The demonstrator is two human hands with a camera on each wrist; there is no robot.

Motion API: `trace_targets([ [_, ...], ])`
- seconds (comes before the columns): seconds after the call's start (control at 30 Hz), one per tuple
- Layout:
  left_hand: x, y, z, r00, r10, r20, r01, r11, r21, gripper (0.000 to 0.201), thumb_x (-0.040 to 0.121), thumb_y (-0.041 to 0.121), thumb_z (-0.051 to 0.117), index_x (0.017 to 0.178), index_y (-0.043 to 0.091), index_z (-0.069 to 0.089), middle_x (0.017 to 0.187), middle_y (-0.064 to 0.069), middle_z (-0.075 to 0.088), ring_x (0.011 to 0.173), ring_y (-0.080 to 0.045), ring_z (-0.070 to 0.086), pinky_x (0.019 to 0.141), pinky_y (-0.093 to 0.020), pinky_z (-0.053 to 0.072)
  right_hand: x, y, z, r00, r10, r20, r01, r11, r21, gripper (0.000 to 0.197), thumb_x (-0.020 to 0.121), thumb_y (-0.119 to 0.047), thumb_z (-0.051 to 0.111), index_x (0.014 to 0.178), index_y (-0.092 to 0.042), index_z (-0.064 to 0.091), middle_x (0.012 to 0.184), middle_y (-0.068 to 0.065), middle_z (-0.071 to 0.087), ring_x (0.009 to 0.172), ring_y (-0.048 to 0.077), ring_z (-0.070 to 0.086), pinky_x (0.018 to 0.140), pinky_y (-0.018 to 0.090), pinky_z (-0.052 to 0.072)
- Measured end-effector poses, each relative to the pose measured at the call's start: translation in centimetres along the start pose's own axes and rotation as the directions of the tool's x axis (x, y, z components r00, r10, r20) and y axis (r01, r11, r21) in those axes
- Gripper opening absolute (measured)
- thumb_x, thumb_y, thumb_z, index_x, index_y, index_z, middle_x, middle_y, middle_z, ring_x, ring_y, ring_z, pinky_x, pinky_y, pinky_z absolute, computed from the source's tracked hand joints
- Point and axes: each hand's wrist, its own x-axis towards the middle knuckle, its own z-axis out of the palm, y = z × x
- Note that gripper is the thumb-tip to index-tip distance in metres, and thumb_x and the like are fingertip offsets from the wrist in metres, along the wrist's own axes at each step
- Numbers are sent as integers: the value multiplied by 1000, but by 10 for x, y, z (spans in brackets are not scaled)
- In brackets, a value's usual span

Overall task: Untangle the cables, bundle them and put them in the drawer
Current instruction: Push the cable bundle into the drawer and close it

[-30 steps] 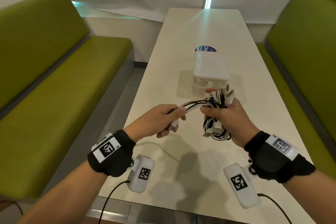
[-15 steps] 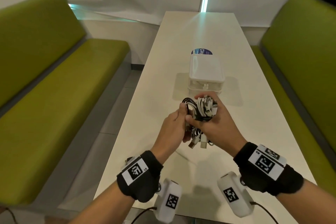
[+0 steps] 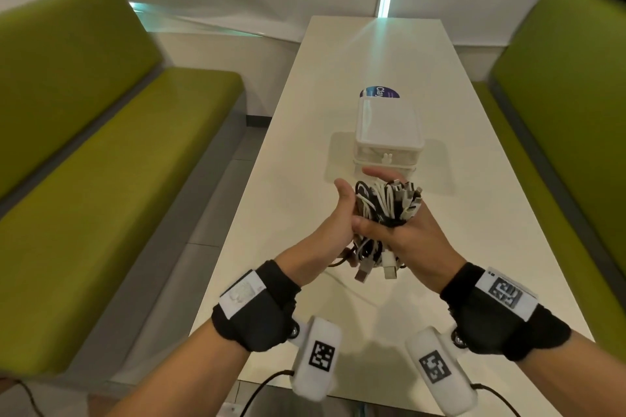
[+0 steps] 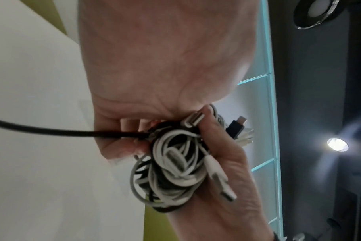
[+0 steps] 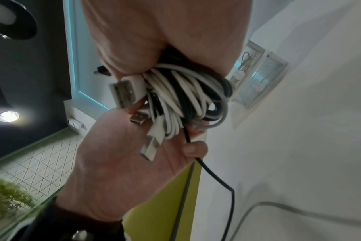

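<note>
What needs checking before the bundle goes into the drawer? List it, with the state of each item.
1. Cable bundle gripped: ok, right hand is wrapped round its middle.
2. Left hand supporting: ok, it presses against the bundle's left side and pinches a black cable.
3. Loose ends gathered: not ok, that black cable trails out of the bundle and USB plugs dangle below.
4. Bundle tied: cannot tell, no tie or band shows.
5. Drawer box open: not ok, both drawer fronts look flush with the box.
6. Room in the drawer: cannot tell; something already lies inside behind the clear front.
</note>
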Motion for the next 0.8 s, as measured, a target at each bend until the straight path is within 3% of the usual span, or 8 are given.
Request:
trace_targets([
  [0.07, 5, -6, 1, 999, -17, 48, 20, 997, -73, 77, 80, 81, 2, 126, 48, 55, 129, 3, 64, 121, -31, 58, 104, -68, 33, 2, 0, -3, 1000, -1, -6, 1, 1000, -11, 62, 72, 6, 77, 120, -29, 59, 97, 16, 66, 96, 27, 67, 89, 42, 55],
  [0.13, 7, -10, 3, 998, -11, 64, 19, 992, -127, 76, 83, 77, 0, 131, 47, 51, 130, 4, 63, 119, -27, 60, 102, -64, 37, 4, 2, -4, 1000, 0, -29, -1, 1000, -24, 59, 72, 13, 74, 116, -23, 60, 93, 13, 67, 91, 26, 68, 86, 40, 56],
  [0.23, 7, -11, -1, 1000, -18, -3, 18, 992, -125, 72, 86, 75, 3, 128, 45, 53, 109, -2, 66, 86, -21, 66, 79, -41, 55, 8, 5, -11, 996, 4, -86, -7, 999, -34, 50, 73, 16, 70, 113, -12, 58, 92, 16, 69, 88, 28, 70, 81, 39, 57],
  [0.33, 2, -15, -24, 996, -60, -65, 69, 988, 136, 70, 89, 74, 16, 139, 29, 36, 98, -4, 66, 60, -16, 58, 64, -24, 50, 10, 6, -22, 994, 8, -112, -13, 999, -43, 44, 72, 16, 68, 107, -9, 57, 85, 16, 66, 83, 36, 68, 75, 44, 58],
  [0.47, -14, -25, -61, 989, -126, 74, 41, 727, 686, 48, 94, 60, 42, 107, 23, 69, 67, 7, 67, 55, -10, 50, 65, -24, 41, 12, 3, -37, 993, 9, -120, -20, 995, -93, 43, 72, 25, 58, 103, -5, 56, 79, 15, 59, 71, 26, 60, 68, 40, 56],
  [0.53, -22, -29, -79, 985, -157, 70, 44, 622, 782, 33, 97, 46, 50, 91, 21, 73, 56, 8, 55, 52, -7, 45, 60, -21, 38, 13, 1, -43, 991, 10, -133, -26, 993, -114, 43, 73, 26, 56, 104, -3, 54, 79, 16, 58, 70, 24, 58, 68, 40, 56],
  [0.67, -36, -24, -103, 968, -242, 66, 123, 686, 717, 34, 101, 38, 45, 88, 20, 70, 59, 4, 47, 56, -13, 55, 65, -18, 41, 16, 1, -50, 992, -53, -112, 21, 962, -271, 45, 69, 24, 59, 101, -7, 53, 80, 14, 56, 71, 23, 56, 67, 50, 53],
  [0.8, -47, -13, -117, 972, -231, -52, 194, 653, 732, 35, 99, 40, 47, 84, 23, 73, 55, 12, 44, 50, -6, 41, 57, -21, 42, 12, -1, -55, 995, -46, -86, 5, 905, -425, 44, 62, -4, 64, 101, -22, 54, 82, 3, 61, 80, 33, 62, 74, 55, 54],
])
